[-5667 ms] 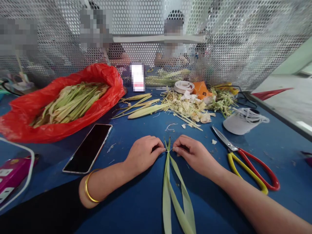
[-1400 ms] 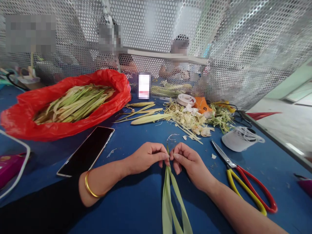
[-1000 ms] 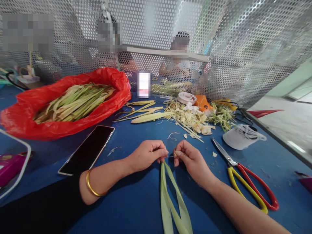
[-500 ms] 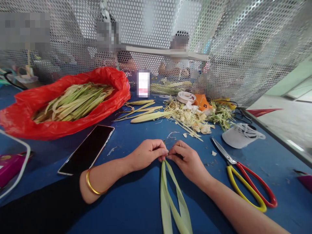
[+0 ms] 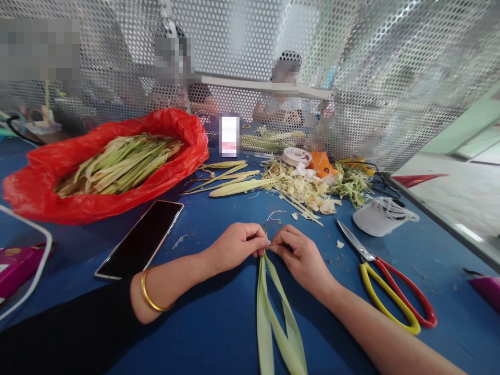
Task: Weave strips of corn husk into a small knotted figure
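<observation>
Long pale green leaf strips (image 5: 264, 317) hang down towards me, their upper ends gathered at my fingertips. My left hand (image 5: 238, 247) is closed, its thumb and fingers pinching the strips near the top. Close against it, my right hand (image 5: 300, 255) is also closed in a pinch at the same spot. What sits between the right fingertips is too small to make out. A short dark tip of the bundle pokes up above the left fingers. The lower ends of the strips spread apart over the blue table (image 5: 219, 333).
A red plastic bag (image 5: 117, 205) of leaves lies left, behind a dark phone (image 5: 140, 239). Scissors (image 5: 385, 276) with red and yellow handles and a white container (image 5: 385, 217) stand right. Leaf scraps (image 5: 300, 190) and a tape roll (image 5: 297, 156) lie before a perforated screen (image 5: 242, 52); people sit beyond.
Both hands keep the same pinch at the top of the strips, nearly still. The view has shifted slightly.
</observation>
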`<action>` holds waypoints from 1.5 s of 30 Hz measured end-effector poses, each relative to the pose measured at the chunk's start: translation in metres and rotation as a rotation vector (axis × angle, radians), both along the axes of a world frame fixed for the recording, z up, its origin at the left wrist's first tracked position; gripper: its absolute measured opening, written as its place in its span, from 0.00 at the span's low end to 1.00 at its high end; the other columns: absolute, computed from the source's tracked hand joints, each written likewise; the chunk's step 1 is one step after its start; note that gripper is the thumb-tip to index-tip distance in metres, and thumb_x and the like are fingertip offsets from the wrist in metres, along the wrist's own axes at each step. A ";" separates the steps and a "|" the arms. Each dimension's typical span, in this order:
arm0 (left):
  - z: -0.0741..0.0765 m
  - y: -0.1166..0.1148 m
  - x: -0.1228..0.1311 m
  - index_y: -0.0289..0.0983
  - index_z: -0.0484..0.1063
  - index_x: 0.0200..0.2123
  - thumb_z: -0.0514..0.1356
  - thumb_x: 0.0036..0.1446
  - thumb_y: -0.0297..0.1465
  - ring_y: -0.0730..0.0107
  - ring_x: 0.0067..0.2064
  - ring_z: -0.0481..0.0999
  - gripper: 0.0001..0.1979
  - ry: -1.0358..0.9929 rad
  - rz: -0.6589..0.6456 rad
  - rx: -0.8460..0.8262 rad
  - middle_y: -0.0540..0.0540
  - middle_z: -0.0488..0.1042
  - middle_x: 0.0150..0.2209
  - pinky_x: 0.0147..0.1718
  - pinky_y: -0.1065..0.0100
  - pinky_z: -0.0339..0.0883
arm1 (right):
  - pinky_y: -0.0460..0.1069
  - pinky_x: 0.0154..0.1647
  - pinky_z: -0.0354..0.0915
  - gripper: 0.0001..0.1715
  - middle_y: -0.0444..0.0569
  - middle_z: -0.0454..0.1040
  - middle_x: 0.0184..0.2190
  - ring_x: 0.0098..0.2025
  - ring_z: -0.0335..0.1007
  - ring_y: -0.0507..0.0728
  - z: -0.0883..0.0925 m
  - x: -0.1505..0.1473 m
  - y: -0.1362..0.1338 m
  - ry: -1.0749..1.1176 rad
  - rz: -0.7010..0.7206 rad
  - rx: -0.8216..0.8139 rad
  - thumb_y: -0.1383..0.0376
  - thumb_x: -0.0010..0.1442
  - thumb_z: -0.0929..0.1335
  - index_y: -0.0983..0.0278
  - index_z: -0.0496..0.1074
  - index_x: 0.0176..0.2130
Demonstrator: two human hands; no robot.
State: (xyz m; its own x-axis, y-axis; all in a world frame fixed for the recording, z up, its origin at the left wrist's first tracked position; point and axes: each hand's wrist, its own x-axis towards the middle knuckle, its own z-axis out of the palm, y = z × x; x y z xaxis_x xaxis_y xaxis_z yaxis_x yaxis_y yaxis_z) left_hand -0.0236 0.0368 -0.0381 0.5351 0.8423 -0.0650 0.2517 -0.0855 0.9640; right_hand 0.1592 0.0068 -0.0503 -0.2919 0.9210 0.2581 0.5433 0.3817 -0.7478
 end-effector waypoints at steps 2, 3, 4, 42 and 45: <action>-0.002 -0.001 0.000 0.35 0.72 0.27 0.59 0.55 0.31 0.74 0.26 0.70 0.07 -0.013 0.024 -0.020 0.51 0.72 0.23 0.28 0.73 0.64 | 0.46 0.31 0.59 0.10 0.44 0.67 0.27 0.31 0.64 0.53 -0.001 0.001 -0.001 0.002 0.009 -0.006 0.68 0.61 0.65 0.61 0.67 0.27; -0.003 -0.002 0.000 0.35 0.73 0.29 0.60 0.54 0.31 0.74 0.26 0.70 0.06 -0.011 0.043 -0.031 0.51 0.73 0.23 0.28 0.73 0.64 | 0.46 0.31 0.59 0.10 0.44 0.68 0.27 0.31 0.65 0.53 -0.001 0.001 -0.002 -0.004 0.015 -0.012 0.67 0.62 0.65 0.61 0.67 0.28; -0.003 -0.002 0.000 0.35 0.73 0.31 0.60 0.53 0.31 0.74 0.25 0.70 0.06 -0.009 0.068 -0.045 0.51 0.74 0.23 0.27 0.72 0.64 | 0.46 0.31 0.59 0.10 0.44 0.68 0.27 0.30 0.64 0.53 -0.001 0.002 -0.002 -0.015 0.016 -0.020 0.67 0.62 0.65 0.61 0.67 0.28; 0.001 0.001 0.002 0.35 0.76 0.29 0.61 0.53 0.33 0.74 0.26 0.70 0.07 0.082 0.075 -0.014 0.50 0.75 0.25 0.28 0.73 0.64 | 0.47 0.29 0.59 0.11 0.43 0.71 0.25 0.28 0.66 0.53 0.006 0.001 -0.003 0.014 -0.073 -0.099 0.66 0.57 0.68 0.61 0.70 0.23; 0.004 0.002 0.003 0.35 0.77 0.29 0.63 0.51 0.33 0.76 0.24 0.68 0.07 0.089 0.124 -0.073 0.51 0.73 0.23 0.24 0.74 0.61 | 0.47 0.29 0.59 0.11 0.43 0.69 0.24 0.28 0.64 0.53 0.004 0.002 -0.002 0.052 -0.077 -0.079 0.65 0.58 0.68 0.61 0.69 0.24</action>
